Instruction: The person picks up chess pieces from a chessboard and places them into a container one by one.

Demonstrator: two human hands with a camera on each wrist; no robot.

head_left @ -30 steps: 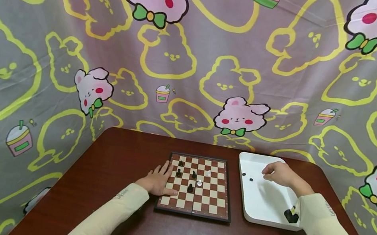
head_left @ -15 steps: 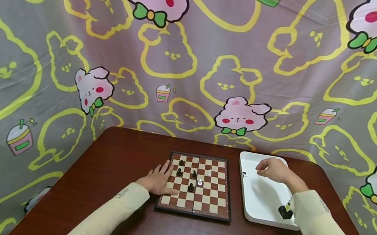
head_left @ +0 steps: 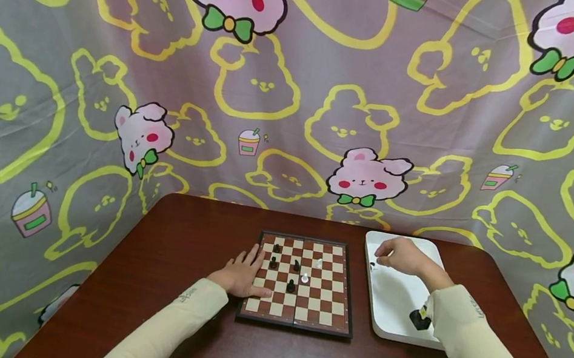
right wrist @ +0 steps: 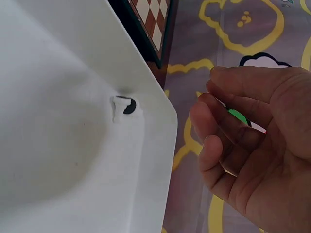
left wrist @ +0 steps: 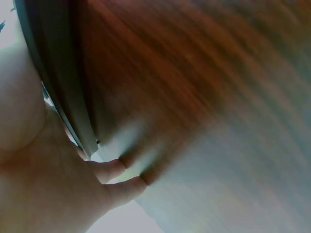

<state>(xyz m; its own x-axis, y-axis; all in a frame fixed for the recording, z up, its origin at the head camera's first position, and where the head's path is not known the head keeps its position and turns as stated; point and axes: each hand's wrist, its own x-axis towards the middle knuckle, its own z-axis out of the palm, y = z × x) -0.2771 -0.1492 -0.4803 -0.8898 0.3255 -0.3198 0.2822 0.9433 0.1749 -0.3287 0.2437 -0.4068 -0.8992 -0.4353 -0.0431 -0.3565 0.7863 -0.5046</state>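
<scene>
Left hand (head_left: 239,276): rests at the left edge of the board (head_left: 321,306), thumb across the nearer squares, the others reaching forward along the edge.
Left fingers: spread and fairly straight, laid flat rather than pinching; in the left wrist view, two of them reach down toward the desk (head_left: 191,233) just beside the board's dark rim.
Right hand (head_left: 402,255): hangs over the far left part of the tray (head_left: 381,330), near the tray piece (right wrist: 121,104).
Right fingers: loosely bent, a little apart, clear of the tray piece.
Tray piece: white with a dark round base, lying on the tray floor just beside the left wall, near the far left corner; its exact shape is too small to tell.
Tray: white, shallow, with rounded corners and a raised rim, on the desk to the right of the board and apart from it.
Board: open on the desk, brown and cream squares, dark rim, fold line running away from the person.
Black pieces (head_left: 291,286): four on the board's left half, one close to the fold.
White pieces (head_left: 305,278): two on the right half, the nearer just right of the fold, the farther faint against its square.
Sleeves (head_left: 165,321): pale yellow, small lettering near the cuffs.
Device (head_left: 420,320): dark, at the right cuff.
Desk: reddish brown, glossy.
Cloth (head_left: 330,26): grey-pink behind the desk, printed with cartoon rabbits and cups.
</scene>
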